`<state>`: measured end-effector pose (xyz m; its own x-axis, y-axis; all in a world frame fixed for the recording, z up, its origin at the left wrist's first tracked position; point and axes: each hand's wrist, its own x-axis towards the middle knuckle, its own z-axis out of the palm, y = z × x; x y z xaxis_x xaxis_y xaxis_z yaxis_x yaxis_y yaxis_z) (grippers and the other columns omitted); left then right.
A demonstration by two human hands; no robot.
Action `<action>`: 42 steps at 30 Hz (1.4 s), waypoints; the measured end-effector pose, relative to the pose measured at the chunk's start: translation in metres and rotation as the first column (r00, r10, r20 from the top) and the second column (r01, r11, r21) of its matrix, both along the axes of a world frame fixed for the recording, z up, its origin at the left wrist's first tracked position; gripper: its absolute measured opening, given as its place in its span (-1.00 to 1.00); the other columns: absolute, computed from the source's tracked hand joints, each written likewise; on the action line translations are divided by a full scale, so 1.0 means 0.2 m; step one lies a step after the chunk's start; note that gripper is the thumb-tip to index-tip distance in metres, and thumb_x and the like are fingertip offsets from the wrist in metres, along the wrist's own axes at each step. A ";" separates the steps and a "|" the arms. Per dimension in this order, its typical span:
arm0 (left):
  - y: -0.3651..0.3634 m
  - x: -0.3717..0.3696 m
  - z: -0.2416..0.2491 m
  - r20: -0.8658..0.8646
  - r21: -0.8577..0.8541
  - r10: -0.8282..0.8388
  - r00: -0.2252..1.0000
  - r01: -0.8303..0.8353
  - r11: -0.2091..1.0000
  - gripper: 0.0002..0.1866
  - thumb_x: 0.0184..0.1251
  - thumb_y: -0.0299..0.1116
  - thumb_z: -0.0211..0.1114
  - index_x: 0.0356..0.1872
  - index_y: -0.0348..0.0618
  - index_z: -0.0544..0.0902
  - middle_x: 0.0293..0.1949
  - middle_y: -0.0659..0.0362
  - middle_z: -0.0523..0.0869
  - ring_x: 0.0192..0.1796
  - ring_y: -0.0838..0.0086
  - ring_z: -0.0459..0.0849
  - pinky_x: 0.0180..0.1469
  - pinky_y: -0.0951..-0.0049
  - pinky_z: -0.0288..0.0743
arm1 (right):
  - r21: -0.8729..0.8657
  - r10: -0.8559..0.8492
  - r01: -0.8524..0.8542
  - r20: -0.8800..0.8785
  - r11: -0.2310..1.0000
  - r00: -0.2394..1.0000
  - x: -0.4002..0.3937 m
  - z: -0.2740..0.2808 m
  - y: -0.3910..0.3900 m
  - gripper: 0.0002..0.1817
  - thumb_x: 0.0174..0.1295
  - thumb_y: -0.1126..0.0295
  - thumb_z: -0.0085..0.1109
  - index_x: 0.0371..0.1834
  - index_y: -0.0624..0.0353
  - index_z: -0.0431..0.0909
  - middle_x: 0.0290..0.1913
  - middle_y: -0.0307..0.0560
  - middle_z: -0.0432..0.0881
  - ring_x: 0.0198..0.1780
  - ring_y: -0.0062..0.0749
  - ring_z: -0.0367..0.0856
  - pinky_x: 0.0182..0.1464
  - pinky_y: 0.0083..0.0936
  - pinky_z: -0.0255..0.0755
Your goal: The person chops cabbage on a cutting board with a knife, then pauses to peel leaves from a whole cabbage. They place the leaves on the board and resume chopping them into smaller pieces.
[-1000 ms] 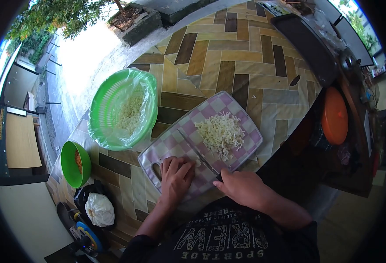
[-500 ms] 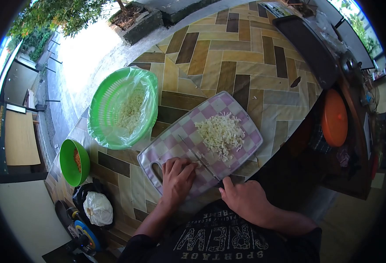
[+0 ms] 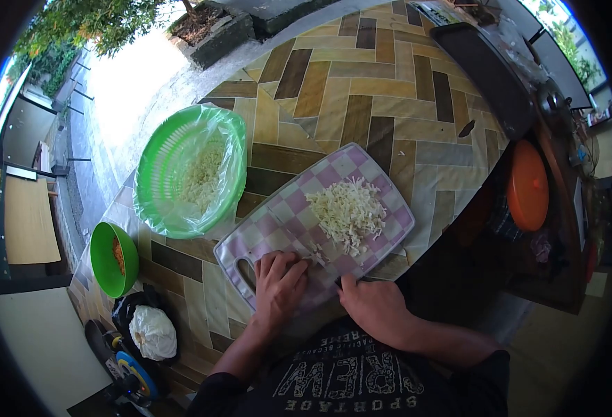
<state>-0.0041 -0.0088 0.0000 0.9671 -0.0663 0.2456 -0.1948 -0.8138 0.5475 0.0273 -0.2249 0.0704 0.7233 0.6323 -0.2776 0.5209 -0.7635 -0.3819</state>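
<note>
On the pink-and-white checkered cutting board, a heap of pale, finely chopped vegetable lies toward the far right end. My left hand rests near the board's handle hole, fingers curled down over a pale vegetable piece mostly hidden under the fingertips. At the board's near edge, my right hand is wrapped round the black handle of a knife. Its blade is hard to make out in this view. Small loose shreds lie between my left fingertips and the heap.
Beyond the board to the left stands a green basket, lined with clear plastic and holding more chopped vegetable. A green bowl with orange contents is nearer. Beside it sits a white bag. An orange lid is at the right.
My right hand has shifted slightly left with the knife. The blade, plainly seen across the board before, barely shows now. My left hand stays nearly in place.
</note>
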 end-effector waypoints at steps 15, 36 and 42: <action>-0.02 0.00 -0.02 -0.001 -0.038 0.113 0.994 -0.113 0.993 -0.77 0.11 -0.42 0.57 -0.17 -0.09 0.80 -0.11 0.20 0.70 0.05 0.19 0.59 0.13 0.17 0.41 | -0.024 0.041 -0.041 -0.024 0.999 0.999 0.01 -0.01 0.08 -0.82 0.39 0.34 0.15 -0.30 0.21 0.45 -0.66 -0.09 0.66 -0.58 -0.25 0.75 -0.54 -0.32 0.57; -0.02 0.02 0.03 -0.086 -0.017 0.190 0.978 -0.192 0.981 -0.76 0.14 -0.35 0.57 -0.18 -0.10 0.76 -0.09 0.15 0.67 0.07 0.14 0.57 0.16 0.11 0.39 | -0.029 -0.035 0.031 -0.162 0.999 0.986 0.04 0.03 0.08 -0.75 0.53 0.28 0.04 -0.23 0.26 0.46 -0.59 0.02 0.70 -0.47 -0.10 0.79 -0.42 -0.19 0.64; -0.01 0.00 0.02 -0.089 -0.036 0.166 0.982 -0.169 0.985 -0.76 0.14 -0.34 0.57 -0.19 -0.12 0.75 -0.07 0.12 0.65 0.08 0.12 0.56 0.17 0.11 0.39 | -0.024 -0.022 0.016 -0.264 1.000 0.964 0.06 0.12 0.04 -0.71 0.56 0.25 0.00 -0.21 0.29 0.45 -0.58 0.06 0.69 -0.46 -0.01 0.78 -0.37 -0.12 0.63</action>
